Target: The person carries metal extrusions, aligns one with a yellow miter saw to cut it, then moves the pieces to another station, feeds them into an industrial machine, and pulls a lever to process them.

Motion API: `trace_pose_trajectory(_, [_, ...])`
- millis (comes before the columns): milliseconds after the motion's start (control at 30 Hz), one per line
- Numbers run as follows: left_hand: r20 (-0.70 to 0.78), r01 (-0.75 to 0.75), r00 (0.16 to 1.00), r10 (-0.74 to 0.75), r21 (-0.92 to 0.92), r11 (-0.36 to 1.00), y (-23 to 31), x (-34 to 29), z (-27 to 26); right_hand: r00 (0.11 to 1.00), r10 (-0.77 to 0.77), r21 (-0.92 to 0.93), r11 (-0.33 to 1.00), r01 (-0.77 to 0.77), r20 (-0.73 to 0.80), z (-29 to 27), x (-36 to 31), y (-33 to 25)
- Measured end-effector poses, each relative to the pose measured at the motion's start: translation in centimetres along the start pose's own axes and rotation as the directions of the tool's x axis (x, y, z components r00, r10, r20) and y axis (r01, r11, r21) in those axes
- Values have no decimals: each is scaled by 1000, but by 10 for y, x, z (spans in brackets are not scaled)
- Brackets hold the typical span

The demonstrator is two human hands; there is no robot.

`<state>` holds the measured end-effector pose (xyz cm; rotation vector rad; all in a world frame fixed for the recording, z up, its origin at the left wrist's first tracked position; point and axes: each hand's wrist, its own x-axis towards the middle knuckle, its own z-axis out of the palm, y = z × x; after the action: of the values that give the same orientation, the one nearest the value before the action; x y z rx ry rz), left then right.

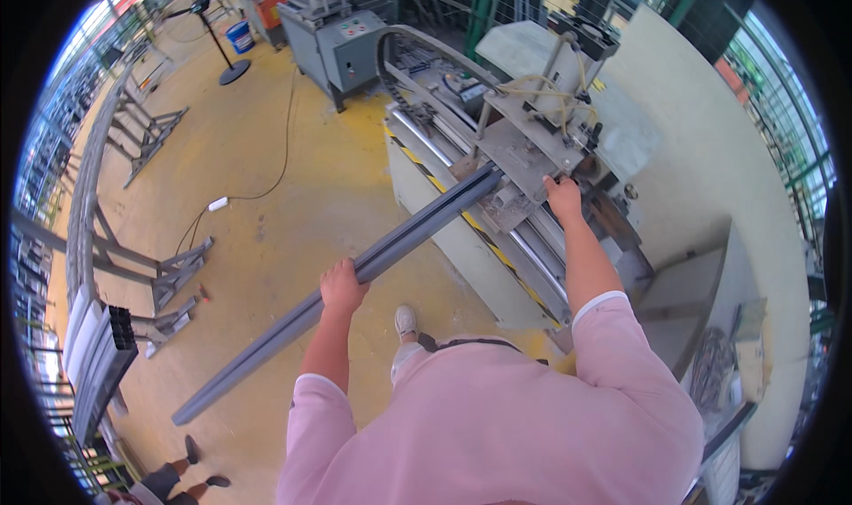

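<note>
A long grey channel-shaped profile [408, 239] slants from the lower left up to the machine [524, 141]. My left hand [343, 285] is closed round it near its middle. The profile's far end goes in under the machine's flat metal plate, where that end is hidden. My right hand [563, 196] is at the near right edge of that plate, its fingers bent against a small part I cannot make out. Beneath the plate run two shiny guide rods [541, 270], and above it are thin yellowish air hoses [546, 92].
At left, a rack [133, 265] carries a bundle of long profiles [98, 354]. Farther off are a grey machine cabinet [351, 52], a blue bucket [240, 37] and a fan stand [232, 72]. A cable [286, 150] crosses the yellow floor. Another person's legs [182, 478] show at lower left.
</note>
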<state>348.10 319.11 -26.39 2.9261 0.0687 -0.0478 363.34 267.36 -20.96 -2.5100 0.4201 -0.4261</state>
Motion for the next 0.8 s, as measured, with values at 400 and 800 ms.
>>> trace_pose_trajectory(400, [154,-4,988,-9,83,997,59,29,51,975,180,-25,984,-179,129,-32,55,69])
trace_pose_trajectory(800, [249,21,968,-36,64,998,93,38,78,918,-315,-266,931,250,-240,-73,119,38])
